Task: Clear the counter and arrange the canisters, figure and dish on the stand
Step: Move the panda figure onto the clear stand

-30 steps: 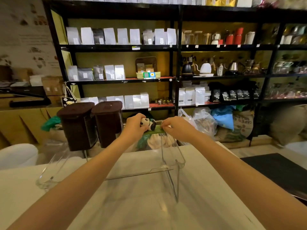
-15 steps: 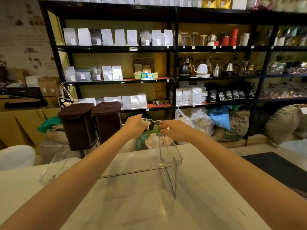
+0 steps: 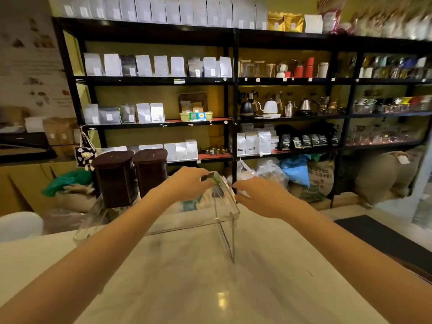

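Note:
A clear acrylic stand (image 3: 230, 215) sits on the pale marble counter (image 3: 210, 288). Two dark brown canisters (image 3: 114, 181) (image 3: 150, 171) stand side by side on its left part. My left hand (image 3: 187, 184) is closed around the small panda figure (image 3: 207, 177) at the stand's top right. Only a dark bit of the figure and its green base (image 3: 216, 181) show past my fingers. My right hand (image 3: 259, 196) hovers just right of the stand, fingers loosely spread, holding nothing. I see no separate dish.
Black shelving (image 3: 233, 118) with coffee bags, kettles and jars fills the wall behind the counter. Sacks and plastic bags (image 3: 297, 174) lie on the floor below it. A dark mat (image 3: 385, 242) lies at the counter's right, and a white rounded object (image 3: 18, 225) at the far left.
My right hand has let go of the green base and drawn back to the right. My left hand has closed further over the panda figure. The view has tilted upward.

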